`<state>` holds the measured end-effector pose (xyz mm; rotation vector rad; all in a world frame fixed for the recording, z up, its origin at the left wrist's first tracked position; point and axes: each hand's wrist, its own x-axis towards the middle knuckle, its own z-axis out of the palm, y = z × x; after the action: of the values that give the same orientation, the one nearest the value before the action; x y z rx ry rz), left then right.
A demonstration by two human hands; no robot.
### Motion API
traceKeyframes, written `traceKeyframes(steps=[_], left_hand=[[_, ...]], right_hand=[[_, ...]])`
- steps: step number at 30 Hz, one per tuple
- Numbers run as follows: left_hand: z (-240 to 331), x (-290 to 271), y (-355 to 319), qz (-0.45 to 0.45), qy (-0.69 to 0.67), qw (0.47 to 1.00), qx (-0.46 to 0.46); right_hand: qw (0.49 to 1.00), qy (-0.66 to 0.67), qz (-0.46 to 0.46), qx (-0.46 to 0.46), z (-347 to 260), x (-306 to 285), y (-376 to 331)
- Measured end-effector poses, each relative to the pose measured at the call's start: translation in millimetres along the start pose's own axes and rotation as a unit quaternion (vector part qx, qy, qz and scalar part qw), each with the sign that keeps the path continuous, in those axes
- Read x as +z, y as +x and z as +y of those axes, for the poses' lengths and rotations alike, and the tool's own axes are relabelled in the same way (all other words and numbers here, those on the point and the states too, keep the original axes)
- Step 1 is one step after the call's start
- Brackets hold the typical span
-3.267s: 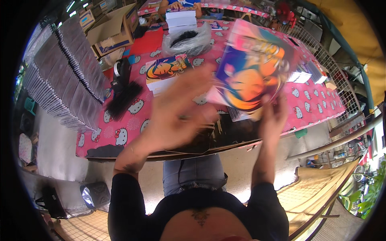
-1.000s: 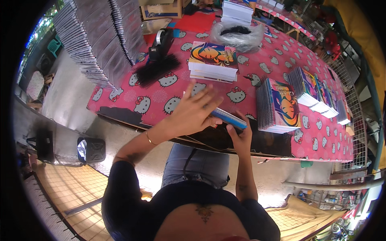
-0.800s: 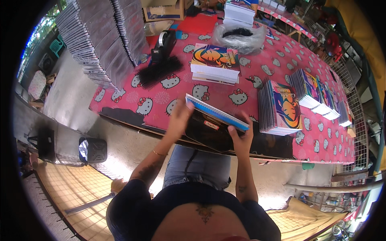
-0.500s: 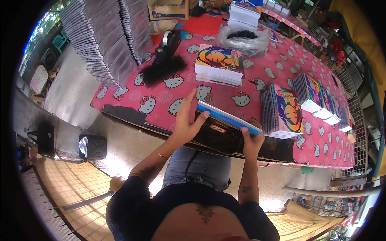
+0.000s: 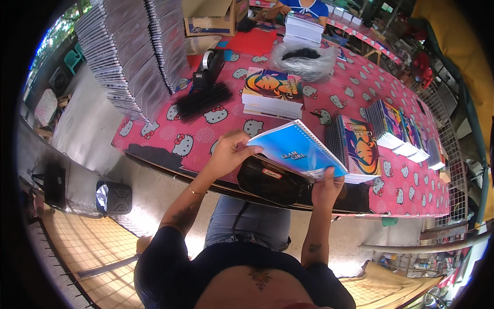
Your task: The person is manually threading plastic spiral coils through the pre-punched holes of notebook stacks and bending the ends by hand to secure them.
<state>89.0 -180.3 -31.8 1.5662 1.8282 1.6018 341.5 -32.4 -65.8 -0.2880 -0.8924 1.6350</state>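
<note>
A blue-covered notebook with a row of punched holes along one edge is tilted above the table's near edge. My left hand pinches its left corner between thumb and fingers. At its lower right corner, my right hand grips it with the thumb over the cover. Beneath it lies a black object with a small red label, whose kind I cannot make out. A stack of notebooks with colourful covers lies beyond my hands. To the right stands another notebook stack with dark coil spines.
Tall stacks of coil-bound books rise at the left. Near them lie a bundle of black coils and a tape dispenser. A clear plastic bag holds more coils. Another person sits across the pink table.
The notebook has turned from nearly edge-on to show its blue cover and punched edge. My left hand has shifted slightly left and down; both hands keep hold.
</note>
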Motion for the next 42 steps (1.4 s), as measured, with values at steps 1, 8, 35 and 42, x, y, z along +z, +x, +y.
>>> traceKeyframes(steps=[1,8,35,42], left_hand=[[-4.8,-2.0,-2.7,0.01,0.051,0.999,0.007],[41.1,10.8,-12.5,0.136,0.199,0.96,0.143],[8.6,11.8,-3.4,-0.072,-0.215,0.973,-0.047],[26.0,5.9,11.0,-0.13,-0.306,0.937,-0.106]], right_hand=[[1.0,-0.006,-0.006,0.0,0.2,-0.5,0.1],[0.958,-0.274,-0.078,-0.023,11.7,-5.3,-13.2],[0.998,-0.046,-0.042,-0.024,-13.2,17.2,-6.0],[0.998,0.06,-0.001,0.011,-8.8,9.5,3.4]])
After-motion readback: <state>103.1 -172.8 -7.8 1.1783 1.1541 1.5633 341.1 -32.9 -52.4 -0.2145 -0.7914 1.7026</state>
